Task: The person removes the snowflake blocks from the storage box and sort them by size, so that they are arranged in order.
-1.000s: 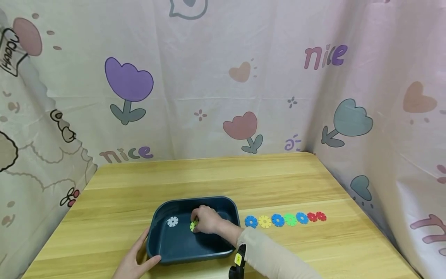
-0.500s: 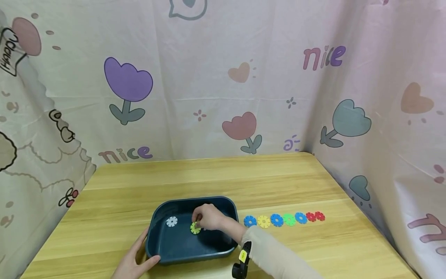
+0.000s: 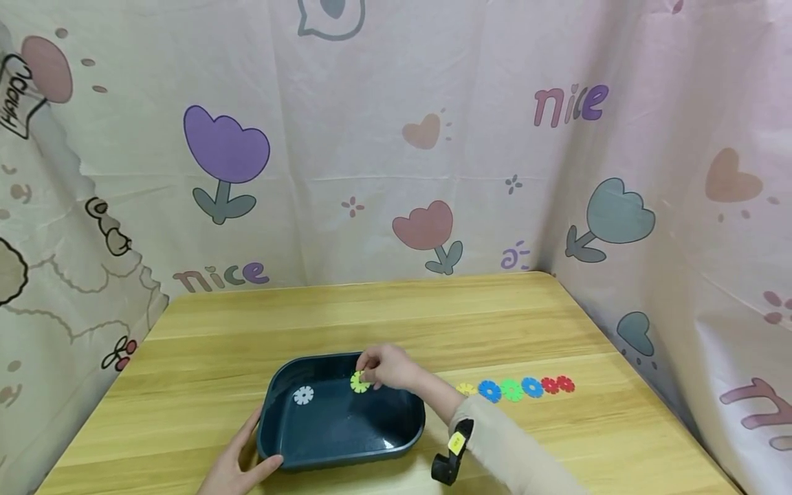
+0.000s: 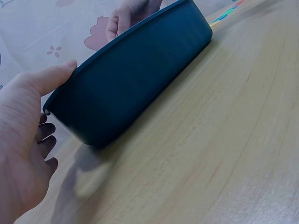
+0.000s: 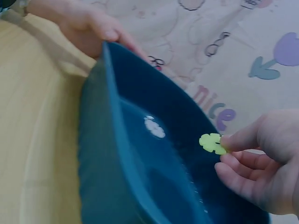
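A yellow-green notched snowflake disc (image 3: 357, 382) is pinched between the thumb and fingers of my right hand (image 3: 396, 368), held up over the back right part of a dark blue tray (image 3: 334, 436). In the right wrist view the yellow-green disc (image 5: 210, 143) is seen nearly face on, raised above the tray floor. My left hand (image 3: 238, 464) holds the tray's front left corner, thumb at the rim and fingers along the outer side. One white snowflake disc (image 3: 303, 395) lies flat in the tray's left part.
To the right of the tray a row of discs runs along the wooden table (image 3: 594, 426): yellow (image 3: 466, 389), blue (image 3: 489, 391), green (image 3: 511, 390), another blue (image 3: 532, 387) and two red (image 3: 557, 384). A printed curtain (image 3: 346, 137) stands behind the table.
My right hand has lifted the yellow-green disc from the tray floor and carried it back and right. The blue disc at the row's left end is now behind my right forearm.
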A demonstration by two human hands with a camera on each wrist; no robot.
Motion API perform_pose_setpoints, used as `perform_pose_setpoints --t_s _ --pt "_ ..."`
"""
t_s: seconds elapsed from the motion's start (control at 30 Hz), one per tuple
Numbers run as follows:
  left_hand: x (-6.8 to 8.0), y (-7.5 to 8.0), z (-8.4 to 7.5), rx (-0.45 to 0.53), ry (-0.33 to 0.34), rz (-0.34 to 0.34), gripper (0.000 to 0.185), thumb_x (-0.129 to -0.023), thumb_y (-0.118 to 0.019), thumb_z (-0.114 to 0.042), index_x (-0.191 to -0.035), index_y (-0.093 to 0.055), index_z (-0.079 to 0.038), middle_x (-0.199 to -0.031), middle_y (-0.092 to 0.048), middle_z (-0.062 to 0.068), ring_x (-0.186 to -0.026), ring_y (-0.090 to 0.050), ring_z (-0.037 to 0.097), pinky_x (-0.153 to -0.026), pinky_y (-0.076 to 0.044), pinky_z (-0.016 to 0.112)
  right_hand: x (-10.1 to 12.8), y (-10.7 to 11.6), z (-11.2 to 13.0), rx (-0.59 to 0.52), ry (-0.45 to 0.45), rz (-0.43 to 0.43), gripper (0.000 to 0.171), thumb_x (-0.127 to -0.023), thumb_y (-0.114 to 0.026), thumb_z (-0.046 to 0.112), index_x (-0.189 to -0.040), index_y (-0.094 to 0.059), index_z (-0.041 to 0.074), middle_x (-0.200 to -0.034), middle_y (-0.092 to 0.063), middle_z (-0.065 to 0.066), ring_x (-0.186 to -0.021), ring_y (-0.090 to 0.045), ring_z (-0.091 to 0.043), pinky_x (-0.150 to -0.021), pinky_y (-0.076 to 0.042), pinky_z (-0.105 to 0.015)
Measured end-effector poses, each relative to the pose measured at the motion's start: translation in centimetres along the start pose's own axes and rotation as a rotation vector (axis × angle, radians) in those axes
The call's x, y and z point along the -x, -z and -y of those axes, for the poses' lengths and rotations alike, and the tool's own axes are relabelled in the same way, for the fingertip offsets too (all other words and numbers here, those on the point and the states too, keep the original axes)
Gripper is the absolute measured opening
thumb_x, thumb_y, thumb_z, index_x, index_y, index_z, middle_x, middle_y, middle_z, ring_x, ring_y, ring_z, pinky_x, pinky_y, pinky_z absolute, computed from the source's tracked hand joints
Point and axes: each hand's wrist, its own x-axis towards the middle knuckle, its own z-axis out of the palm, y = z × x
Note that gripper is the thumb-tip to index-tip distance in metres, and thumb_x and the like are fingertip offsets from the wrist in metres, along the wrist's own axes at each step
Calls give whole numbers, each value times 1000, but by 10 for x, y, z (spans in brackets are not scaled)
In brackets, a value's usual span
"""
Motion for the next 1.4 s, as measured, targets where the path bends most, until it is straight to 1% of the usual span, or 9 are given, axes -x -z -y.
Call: perform_pose_setpoints --t_s 0.13,0.23,0.37,0.57,0.67,0.9,1.03,1.23,1.4 --pt "0 0 1 -13 8 2 90 -86 -62 -44 -151 -11 -8 -150 -14 30 -132 -16 56 -94 -30 70 3 16 -4 -48 4 -28 6 -85 -62 -3 -91 -63 -4 -76 -58 -4 -67 -58 -15 -66 -57 -43" --pt "0 1 1 5 8 7 90 -86 -62 -43 -151 -11 -8 -150 -13 30 -132 -14 56 -94 -29 71 6 29 -9 -67 4 -58 8 -85 -62 -2 -93 -63 -5 -76 -58 -5 -66 -57 -13 -65 -57 -40" --pt "-1 1 2 27 17 14 91 -86 -62 -43 -151 -9 -8 -151 -11 30 -133 -12 56 -95 -26 72 11 46 -16 -88 -9 -104 9 -85 -62 -1 -94 -63 -6 -76 -57 -4 -66 -56 -13 -63 -57 -32" --pt "-1 2 0 13 21 14 91 -86 -62 -44 -151 -9 -8 -151 -12 30 -132 -13 56 -95 -28 72 25 70 -25 -106 -42 -155 11 -86 -62 0 -95 -61 -6 -75 -55 -3 -66 -56 -15 -65 -56 -34" --pt "0 2 -1 8 23 13 91 -86 -62 -44 -151 -10 -8 -151 -12 30 -132 -13 56 -94 -28 72 34 82 -29 -114 -66 -185 12 -86 -62 1 -96 -61 -6 -76 -55 -3 -68 -54 -14 -65 -54 -32" --pt "0 1 -3 -7 30 11 92 -85 -62 -45 -151 -10 -8 -150 -13 31 -132 -14 56 -94 -30 71 59 109 -47 -129 -125 -260 18 -87 -62 5 -100 -60 -6 -81 -57 -5 -73 -55 -17 -70 -53 -37" --pt "1 1 -3 -1 28 12 91 -86 -62 -45 -151 -10 -8 -150 -13 31 -132 -14 55 -93 -30 71 74 124 -58 -136 -155 -299 22 -87 -62 7 -104 -58 -7 -83 -57 -5 -76 -56 -18 -71 -53 -36" --pt "0 1 -4 2 28 11 91 -86 -62 -45 -151 -10 -8 -150 -13 31 -132 -15 55 -93 -31 71 97 143 -78 -165 -203 -346 24 -88 -61 8 -105 -56 -7 -85 -59 -3 -80 -57 -20 -73 -52 -35" --pt "0 1 -4 -7 28 5 91 -86 -62 -45 -151 -10 -8 -150 -14 31 -132 -16 56 -92 -32 70 117 157 -97 -191 -238 -402 25 -90 -60 9 -107 -54 -8 -86 -59 -2 -80 -55 -17 -72 -53 -33"
